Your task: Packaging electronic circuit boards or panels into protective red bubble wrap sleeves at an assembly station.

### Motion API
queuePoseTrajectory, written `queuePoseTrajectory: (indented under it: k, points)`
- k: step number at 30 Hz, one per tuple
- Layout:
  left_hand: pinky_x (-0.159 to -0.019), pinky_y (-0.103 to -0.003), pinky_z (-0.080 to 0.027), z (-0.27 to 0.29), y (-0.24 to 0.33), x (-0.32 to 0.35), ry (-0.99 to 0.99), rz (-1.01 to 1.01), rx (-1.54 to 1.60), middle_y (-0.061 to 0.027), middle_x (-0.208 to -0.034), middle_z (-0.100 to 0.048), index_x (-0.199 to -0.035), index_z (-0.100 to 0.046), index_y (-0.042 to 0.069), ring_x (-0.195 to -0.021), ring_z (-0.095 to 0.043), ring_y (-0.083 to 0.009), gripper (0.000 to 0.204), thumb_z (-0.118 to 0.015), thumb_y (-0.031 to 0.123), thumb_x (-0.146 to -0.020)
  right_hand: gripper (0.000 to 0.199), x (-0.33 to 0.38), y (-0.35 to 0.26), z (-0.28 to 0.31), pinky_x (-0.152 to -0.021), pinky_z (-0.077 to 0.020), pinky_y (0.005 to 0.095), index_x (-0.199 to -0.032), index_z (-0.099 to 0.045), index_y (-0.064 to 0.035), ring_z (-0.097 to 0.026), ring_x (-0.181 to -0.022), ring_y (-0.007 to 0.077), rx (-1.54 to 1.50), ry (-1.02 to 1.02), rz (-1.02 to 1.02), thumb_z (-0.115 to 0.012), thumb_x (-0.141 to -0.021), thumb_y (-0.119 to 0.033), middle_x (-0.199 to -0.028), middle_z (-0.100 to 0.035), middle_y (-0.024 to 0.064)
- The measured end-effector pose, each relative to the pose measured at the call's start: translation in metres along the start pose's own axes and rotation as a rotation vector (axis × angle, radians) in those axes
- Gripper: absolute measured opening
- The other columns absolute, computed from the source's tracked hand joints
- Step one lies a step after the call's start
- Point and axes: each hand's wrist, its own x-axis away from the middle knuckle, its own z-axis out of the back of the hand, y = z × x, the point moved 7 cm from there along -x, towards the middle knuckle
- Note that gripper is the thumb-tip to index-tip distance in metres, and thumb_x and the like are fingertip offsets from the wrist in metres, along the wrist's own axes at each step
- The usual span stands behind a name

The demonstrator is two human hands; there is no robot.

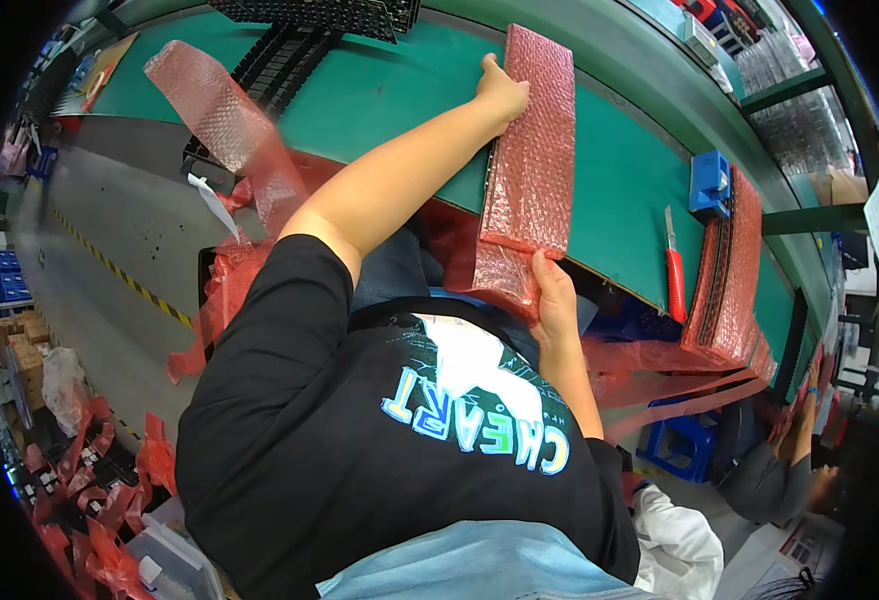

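Currently, the left hand (504, 92) rests on the far end of a long pink bubble-wrap pouch (531, 165) that lies lengthwise across the green table (379, 100). The left palm presses flat on the upper left corner of the pouch, the thumb (489, 68) raised along its edge; the fingers are extended over the wrap, not curled around it. The right hand (549, 290) holds the near end of the same pouch at the table's front edge. Its fingers are closed on the folded lower flap, which overhangs the edge toward the person's body.

The pouch is flat and rectangular, with a visible fold line near its lower end. It sits between the two hands, in contact with both.

To the right on the table, a red-handled utility knife (674, 275) lies near the front edge. Just beyond it stands a row of finished pink bubble-wrapped pieces (729, 270), set on edge side by side. A small blue box (709, 183) sits at the far end of that row.

To the left, a loose strip of pink bubble wrap (224, 120) hangs over the table's end. Black component trays (319, 15) occupy the far side of the table. Red wrap scraps (89, 480) lie on the floor at lower left.
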Motion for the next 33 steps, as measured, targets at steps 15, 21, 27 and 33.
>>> queuePoseTrajectory:
  k: [15, 21, 27, 33]
  points:
    - [-0.085, -0.039, -0.052, 0.018, 0.034, -0.006, 0.043, -0.726, -0.931, -0.0204, -0.121, -0.063, -0.127, -0.062, 0.010, -0.096, -0.063, -0.0373, 0.044, -0.067, 0.029, -0.088, 0.016, 0.006, 0.000, -0.011, -0.048, -0.0394, 0.0178, -0.093, -0.066, 0.0006, -0.051, -0.053, 0.0052, 0.218, 0.036, 0.040, -0.064, -0.097, -0.015, -0.070, -0.063, 0.0014]
    - [-0.061, -0.032, -0.051, 0.084, 0.043, 0.044, -0.260, -0.472, -0.471, -0.0082, -0.071, -0.070, -0.083, -0.075, 0.011, -0.062, -0.064, -0.0194, 0.028, -0.063, 0.036, -0.088, 0.021, 0.007, -0.005, -0.016, -0.044, -0.0364, 0.0185, -0.092, -0.067, 0.0007, -0.048, -0.049, 0.0050, 0.201, 0.045, 0.064, -0.061, -0.099, -0.019, -0.066, -0.062, 0.0013]
    - [-0.055, -0.024, -0.048, 0.127, -0.032, 0.169, -0.701, 0.031, -0.635, -0.0038, -0.059, -0.066, -0.069, -0.072, 0.001, -0.054, -0.060, -0.0131, 0.050, -0.060, 0.042, -0.095, 0.029, 0.007, -0.003, -0.015, -0.049, -0.0396, 0.0174, -0.091, -0.067, 0.0008, -0.052, -0.055, 0.0053, 0.151, 0.196, 0.058, -0.056, -0.102, -0.023, -0.071, -0.064, 0.0026]
    - [-0.056, -0.025, -0.046, 0.110, -0.067, 0.184, -0.579, 0.123, 0.032, -0.0027, -0.065, -0.065, -0.086, -0.074, 0.000, -0.058, -0.056, -0.0102, 0.035, -0.065, 0.034, -0.093, 0.032, 0.013, 0.003, -0.035, -0.057, -0.0436, 0.0174, -0.089, -0.067, 0.0014, -0.056, -0.064, 0.0060, 0.234, 0.105, 0.029, -0.054, -0.103, -0.024, -0.079, -0.067, 0.0047]
